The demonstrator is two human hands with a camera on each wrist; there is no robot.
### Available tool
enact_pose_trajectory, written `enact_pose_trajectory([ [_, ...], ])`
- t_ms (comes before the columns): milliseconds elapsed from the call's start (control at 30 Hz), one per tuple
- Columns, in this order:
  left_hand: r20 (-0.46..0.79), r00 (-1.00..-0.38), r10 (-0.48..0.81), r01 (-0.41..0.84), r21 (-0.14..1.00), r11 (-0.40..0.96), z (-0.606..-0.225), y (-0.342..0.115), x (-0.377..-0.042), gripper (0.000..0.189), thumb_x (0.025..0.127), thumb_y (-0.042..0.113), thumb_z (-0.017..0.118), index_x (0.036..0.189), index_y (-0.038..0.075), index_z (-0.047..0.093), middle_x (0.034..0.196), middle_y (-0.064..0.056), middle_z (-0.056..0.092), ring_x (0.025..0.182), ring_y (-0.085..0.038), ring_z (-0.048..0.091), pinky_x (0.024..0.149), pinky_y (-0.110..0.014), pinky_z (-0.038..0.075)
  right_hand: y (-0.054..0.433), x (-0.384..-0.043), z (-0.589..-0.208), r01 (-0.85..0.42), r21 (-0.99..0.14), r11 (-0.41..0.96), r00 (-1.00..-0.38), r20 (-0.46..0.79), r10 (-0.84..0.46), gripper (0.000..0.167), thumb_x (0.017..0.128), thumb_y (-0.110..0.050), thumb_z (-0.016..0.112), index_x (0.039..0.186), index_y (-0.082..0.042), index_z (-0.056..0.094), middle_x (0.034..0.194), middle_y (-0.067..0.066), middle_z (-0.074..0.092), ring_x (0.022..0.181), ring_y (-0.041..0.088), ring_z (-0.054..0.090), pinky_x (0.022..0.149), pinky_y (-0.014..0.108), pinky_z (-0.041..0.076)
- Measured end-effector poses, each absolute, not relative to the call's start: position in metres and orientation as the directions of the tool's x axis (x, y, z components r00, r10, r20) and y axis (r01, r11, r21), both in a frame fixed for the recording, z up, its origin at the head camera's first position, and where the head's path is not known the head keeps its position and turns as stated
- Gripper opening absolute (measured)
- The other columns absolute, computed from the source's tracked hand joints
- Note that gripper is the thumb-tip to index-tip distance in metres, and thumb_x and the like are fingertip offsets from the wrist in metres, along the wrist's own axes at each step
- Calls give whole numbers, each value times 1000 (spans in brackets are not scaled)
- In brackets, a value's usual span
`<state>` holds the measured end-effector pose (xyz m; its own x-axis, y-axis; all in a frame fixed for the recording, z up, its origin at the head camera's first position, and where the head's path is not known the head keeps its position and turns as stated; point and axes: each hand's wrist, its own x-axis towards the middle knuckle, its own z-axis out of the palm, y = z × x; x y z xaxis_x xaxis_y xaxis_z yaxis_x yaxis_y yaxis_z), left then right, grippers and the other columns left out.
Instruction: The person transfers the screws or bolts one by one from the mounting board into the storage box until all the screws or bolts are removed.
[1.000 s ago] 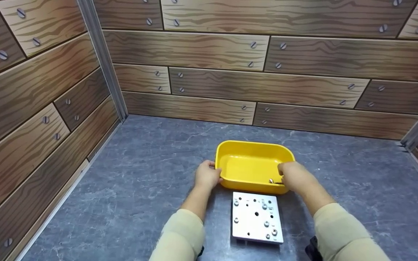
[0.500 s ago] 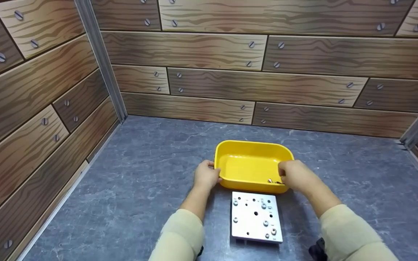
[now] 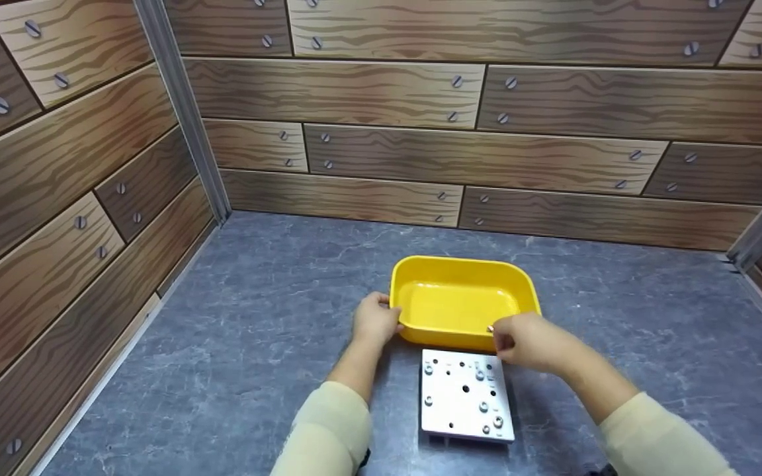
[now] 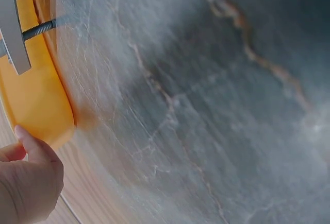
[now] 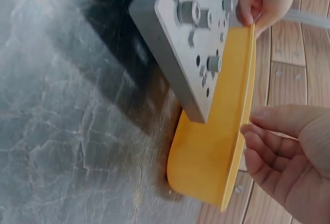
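Observation:
A yellow plastic tray [image 3: 440, 338] rests on the dark marbled surface. At its left end my left hand [image 3: 376, 322] pinches the rim; the left wrist view shows the thumb [image 4: 33, 144] at the tray's edge. My right hand [image 5: 299, 154] is at the near rim, by the right corner, with curled fingers and fingertips close together; whether anything lies between them is hidden. A small shiny metal piece [image 3: 490, 328] shows beside those fingers. Just in front of the tray lies a silver metal plate [image 3: 444, 413] with holes and several socket-head screws [image 5: 188, 12] standing in it.
Wood-patterned panels [image 3: 354, 92] form the back and left walls, joined by a grey metal corner post [image 3: 189, 112]. Threaded screw ends [image 4: 38, 30] stick out below the plate in the left wrist view.
My right hand has moved from inside the tray's right end toward me and left, onto the near rim beside the plate's corner. My left hand stays on the tray.

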<state>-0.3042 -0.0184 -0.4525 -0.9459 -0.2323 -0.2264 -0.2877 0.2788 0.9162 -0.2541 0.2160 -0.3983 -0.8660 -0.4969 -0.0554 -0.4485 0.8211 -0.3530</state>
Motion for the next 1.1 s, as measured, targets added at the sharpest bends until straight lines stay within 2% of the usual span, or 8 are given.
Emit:
enact_pose_trajectory([
  [100, -221, -947, -232, -282, 919, 276, -453, -18, -304, 19, 86, 5, 59, 104, 1, 59, 89, -10, 60, 66, -15, 62, 57, -22, 54, 215, -246, -399, -511, -359, 781, -818, -77, -570, 17, 73, -3, 66, 65, -15, 56, 61, -9, 49, 56, 8, 45, 50, 23, 42],
  [367, -222, -947, -233, -282, 920, 273, -452, -19, -303, 19, 86, 6, 59, 105, 1, 59, 93, -11, 60, 67, -14, 62, 56, -20, 53, 212, -234, -401, -575, -433, 695, -706, -167, -688, 14, 71, -6, 69, 69, -16, 60, 61, -12, 51, 55, 2, 45, 50, 20, 43],
  [600, -207, -950, -231, -269, 921, 281, -453, -19, -303, 20, 85, 5, 58, 105, 1, 59, 92, -11, 59, 65, -14, 62, 55, -19, 53, 210, -229, -404, -549, -506, 665, -637, -261, -725, 16, 69, -4, 72, 72, -17, 62, 63, -12, 54, 56, 1, 48, 51, 19, 45],
  [833, -209, -950, -234, -275, 912, 304, -453, -19, -304, 20, 85, 6, 59, 104, 2, 59, 90, -10, 59, 64, -14, 62, 54, -19, 52, 210, -223, -410, -516, -509, 688, -614, -340, -712, 18, 66, -6, 76, 72, -16, 62, 60, -13, 55, 53, -2, 47, 49, 17, 44],
  [1100, -211, -949, -233, -276, 914, 296, -454, -18, -304, 20, 86, 6, 59, 105, 2, 59, 91, -10, 60, 64, -14, 62, 54, -20, 52, 205, -218, -413, -553, -457, 697, -624, -327, -710, 21, 62, -5, 75, 67, -17, 58, 57, -14, 50, 51, -1, 42, 47, 18, 40],
])
